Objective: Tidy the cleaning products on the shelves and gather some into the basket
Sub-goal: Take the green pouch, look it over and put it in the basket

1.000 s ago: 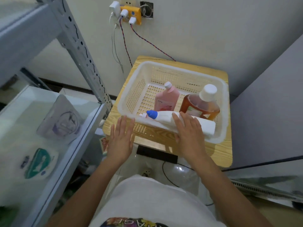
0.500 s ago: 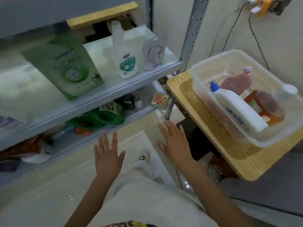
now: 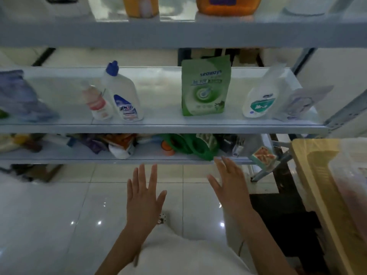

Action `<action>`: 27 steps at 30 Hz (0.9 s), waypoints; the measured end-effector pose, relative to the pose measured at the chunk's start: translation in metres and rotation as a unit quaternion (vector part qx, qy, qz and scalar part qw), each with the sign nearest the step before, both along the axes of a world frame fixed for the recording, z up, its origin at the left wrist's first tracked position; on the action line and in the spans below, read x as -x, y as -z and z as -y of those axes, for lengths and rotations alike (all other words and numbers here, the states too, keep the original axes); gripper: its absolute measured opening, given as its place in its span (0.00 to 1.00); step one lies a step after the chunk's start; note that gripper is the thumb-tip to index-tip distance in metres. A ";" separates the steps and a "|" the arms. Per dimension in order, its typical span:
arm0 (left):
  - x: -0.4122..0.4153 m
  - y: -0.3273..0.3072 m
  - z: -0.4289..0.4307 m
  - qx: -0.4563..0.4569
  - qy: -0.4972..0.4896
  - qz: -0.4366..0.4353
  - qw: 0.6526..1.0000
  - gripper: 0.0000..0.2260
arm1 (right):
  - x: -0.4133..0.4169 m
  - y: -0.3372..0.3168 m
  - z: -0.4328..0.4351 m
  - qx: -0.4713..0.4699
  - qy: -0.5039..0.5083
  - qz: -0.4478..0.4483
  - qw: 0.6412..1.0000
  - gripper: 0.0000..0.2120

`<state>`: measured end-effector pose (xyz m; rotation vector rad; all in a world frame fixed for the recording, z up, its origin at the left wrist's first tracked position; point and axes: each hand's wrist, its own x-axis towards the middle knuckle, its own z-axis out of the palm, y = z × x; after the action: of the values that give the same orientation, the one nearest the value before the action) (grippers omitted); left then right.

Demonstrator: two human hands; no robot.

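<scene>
Head view, looking down: both my hands are out low over the glossy white floor tiles (image 3: 49, 215) and I've got hold of nothing. My left hand (image 3: 144, 197) is flat, fingers straight and fanned. My right hand (image 3: 231, 187) is spread just as wide, its fingertips level with the rim of the lower grey metal shelf (image 3: 79, 160); touching or not, I can't tell. At the far right edge sits the translucent white plastic basket (image 3: 353, 175) on its pale wooden table (image 3: 309, 165). Something reddish shows through its wall, too blurred to name, so I judge the gathering begun, but how far along I can't say. Plenty left, I reckon. On the middle grey metal shelf (image 3: 158, 128) a white bottle with a blue cap (image 3: 124, 96) stands with a small pink-and-white bottle (image 3: 98, 105) leaning against its left side. Well to the right a green stand-up pouch (image 3: 205, 89) is upright, and further right a white bottle with a teal label (image 3: 260, 99) tilts back, a clear flat pouch (image 3: 301, 102) just beside it. A crumpled blue bag (image 3: 21, 98) slumps at the far left. The lower shelf is the real mess: a green plastic jug (image 3: 190, 145) on its side among jumbled packets. That is where I think the tidying is most needed.
</scene>
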<state>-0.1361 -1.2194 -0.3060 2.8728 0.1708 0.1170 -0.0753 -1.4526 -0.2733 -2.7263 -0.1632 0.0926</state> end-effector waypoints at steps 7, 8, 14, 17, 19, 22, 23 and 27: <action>-0.068 -0.002 -0.047 0.010 0.036 0.013 0.999 0.41 | -0.067 -0.006 -0.050 -0.030 -0.002 -0.006 1.000 0.28; -0.081 -0.001 -0.050 0.000 0.055 0.012 0.998 0.42 | -0.076 -0.007 -0.055 -0.037 0.009 0.000 0.999 0.28; -0.145 0.005 -0.044 0.001 0.121 -0.051 0.991 0.43 | -0.119 -0.011 -0.060 -0.065 0.083 -0.004 0.994 0.28; -0.173 0.004 -0.030 -0.006 0.117 -0.071 0.991 0.38 | -0.140 -0.014 -0.051 -0.060 0.103 -0.006 0.993 0.28; -0.189 0.008 -0.020 -0.007 0.111 -0.079 0.991 0.37 | -0.157 -0.015 -0.041 -0.068 0.104 -0.004 0.992 0.30; -0.206 0.017 -0.011 -0.016 0.099 -0.129 0.987 0.37 | -0.183 -0.021 -0.025 -0.113 0.118 -0.005 0.987 0.33; -0.208 0.020 -0.008 -0.021 0.094 -0.145 0.985 0.37 | -0.192 -0.024 -0.021 -0.136 0.129 -0.004 0.982 0.34; -0.211 0.035 0.001 -0.021 0.065 -0.185 0.980 0.41 | -0.227 -0.041 -0.011 -0.210 0.145 0.031 0.966 0.34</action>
<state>0.0746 -1.2206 -0.3412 2.9097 0.0475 -0.4449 0.1516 -1.4420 -0.2323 -2.2993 0.1809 -0.1001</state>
